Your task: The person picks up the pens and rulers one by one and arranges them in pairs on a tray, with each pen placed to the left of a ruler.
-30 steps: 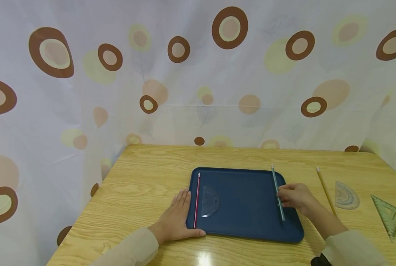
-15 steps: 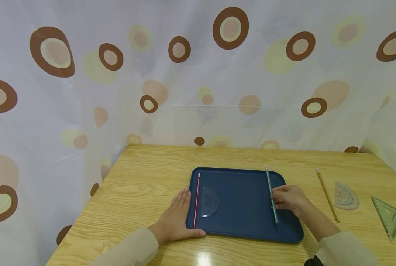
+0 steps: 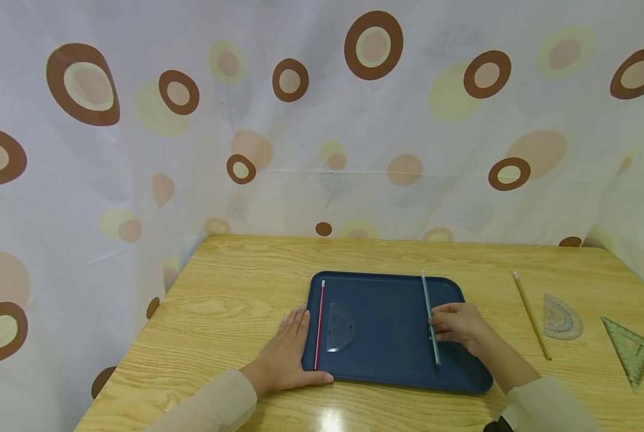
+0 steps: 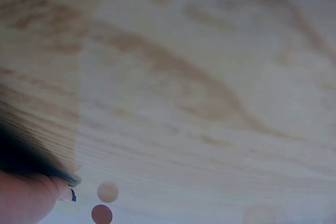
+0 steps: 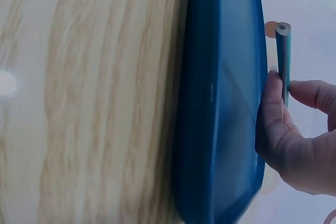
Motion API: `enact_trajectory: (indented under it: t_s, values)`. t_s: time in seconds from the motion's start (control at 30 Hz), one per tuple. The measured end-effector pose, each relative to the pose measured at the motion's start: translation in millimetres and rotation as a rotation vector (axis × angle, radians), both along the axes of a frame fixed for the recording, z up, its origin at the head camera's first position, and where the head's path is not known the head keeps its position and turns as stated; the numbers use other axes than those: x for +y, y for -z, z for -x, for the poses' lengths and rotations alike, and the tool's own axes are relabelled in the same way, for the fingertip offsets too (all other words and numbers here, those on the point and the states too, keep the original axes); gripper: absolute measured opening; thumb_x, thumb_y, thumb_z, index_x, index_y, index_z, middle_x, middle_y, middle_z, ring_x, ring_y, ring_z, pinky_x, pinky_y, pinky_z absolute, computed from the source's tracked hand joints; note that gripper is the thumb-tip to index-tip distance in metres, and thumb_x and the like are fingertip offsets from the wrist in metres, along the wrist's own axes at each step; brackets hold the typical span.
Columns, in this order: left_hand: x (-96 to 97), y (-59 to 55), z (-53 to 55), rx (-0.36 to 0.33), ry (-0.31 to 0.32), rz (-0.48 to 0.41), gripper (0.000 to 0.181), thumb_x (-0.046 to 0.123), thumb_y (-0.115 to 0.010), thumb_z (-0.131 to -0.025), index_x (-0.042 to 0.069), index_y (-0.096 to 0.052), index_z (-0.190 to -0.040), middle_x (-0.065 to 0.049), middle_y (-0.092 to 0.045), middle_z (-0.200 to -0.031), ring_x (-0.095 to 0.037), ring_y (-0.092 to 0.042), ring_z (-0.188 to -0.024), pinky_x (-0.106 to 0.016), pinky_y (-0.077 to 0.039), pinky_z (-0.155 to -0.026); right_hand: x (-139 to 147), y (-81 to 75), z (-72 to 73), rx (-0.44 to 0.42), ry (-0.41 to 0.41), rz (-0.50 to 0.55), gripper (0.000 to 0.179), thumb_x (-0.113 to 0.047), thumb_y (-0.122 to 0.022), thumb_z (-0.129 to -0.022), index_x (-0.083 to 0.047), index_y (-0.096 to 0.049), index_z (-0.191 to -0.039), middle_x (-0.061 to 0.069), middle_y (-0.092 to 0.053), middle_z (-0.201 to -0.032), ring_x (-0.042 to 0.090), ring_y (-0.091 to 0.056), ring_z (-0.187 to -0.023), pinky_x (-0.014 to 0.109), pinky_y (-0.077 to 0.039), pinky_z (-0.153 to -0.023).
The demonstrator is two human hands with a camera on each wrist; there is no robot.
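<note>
A dark blue tray lies on the wooden table. My left hand rests at its front left corner, fingers straight along the left side and thumb along the front edge. Between the thumb and fingers of my right hand a teal pencil is pinched, held over the tray's right part with its eraser end pointing away. In the right wrist view the unsharpened end of this teal pencil shows above the tray. Inside the tray, a red pencil lies along the left side, beside a clear protractor.
Right of the tray, a yellow pencil, a second clear protractor and a green set square lie on the table. A patterned curtain hangs behind and along both sides.
My right hand has moved left over the tray, carrying the teal pencil from near the right rim further inward. The left hand, the tray and the things in it have stayed put.
</note>
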State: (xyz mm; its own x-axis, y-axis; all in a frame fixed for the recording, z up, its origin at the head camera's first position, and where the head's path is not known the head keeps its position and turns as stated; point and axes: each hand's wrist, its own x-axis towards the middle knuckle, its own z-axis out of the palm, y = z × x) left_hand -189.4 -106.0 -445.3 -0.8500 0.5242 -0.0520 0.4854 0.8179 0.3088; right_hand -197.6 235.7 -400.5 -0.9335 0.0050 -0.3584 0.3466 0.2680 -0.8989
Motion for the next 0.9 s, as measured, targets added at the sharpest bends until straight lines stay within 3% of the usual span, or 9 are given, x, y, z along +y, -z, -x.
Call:
enact_trajectory:
  t_s: [0.9]
  values:
    - [-0.1, 0.8, 1.2, -0.005, 0.003, 0.005, 0.119, 0.079, -0.049, -0.071, 0.000, -0.006, -0.148, -0.017, -0.006, -0.156, -0.031, -0.005, -0.145, -0.044, -0.015, -0.117, -40.6, 1.8, -2.9, 0.000, 0.000, 0.027, 0.034, 0.001, -0.055, -0.086, 0.017, -0.047, -0.115, 0.003, -0.059, -0.074, 0.009, -0.057, -0.064, 0.024, -0.055, -0.060]
